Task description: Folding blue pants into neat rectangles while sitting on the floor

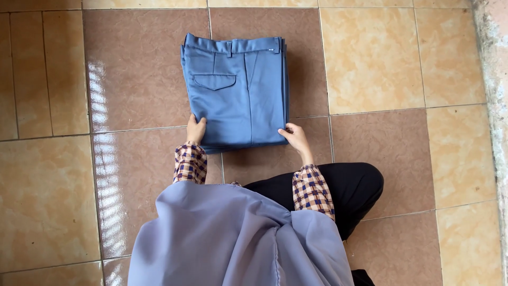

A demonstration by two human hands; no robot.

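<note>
Blue trousers [238, 90] folded square, flat on floor tiles [381, 58], waistband far, back pocket up. My left hand [195, 130] and right hand [295, 137] pinch the near corners.

Floor [370, 63]: glossy square tiles, brown and tan-yellow marbled mix, thin grout lines. Bright light glare streak [103, 175] runs down left tiles. Rough pale concrete edge [495, 63] along right side. Grey-lavender cloth [233, 243] draped at bottom centre, seam down middle. Checked sleeves [312, 190], orange, navy, cream. Black trouser knee [354, 185] bent at right, resting on floor.
</note>
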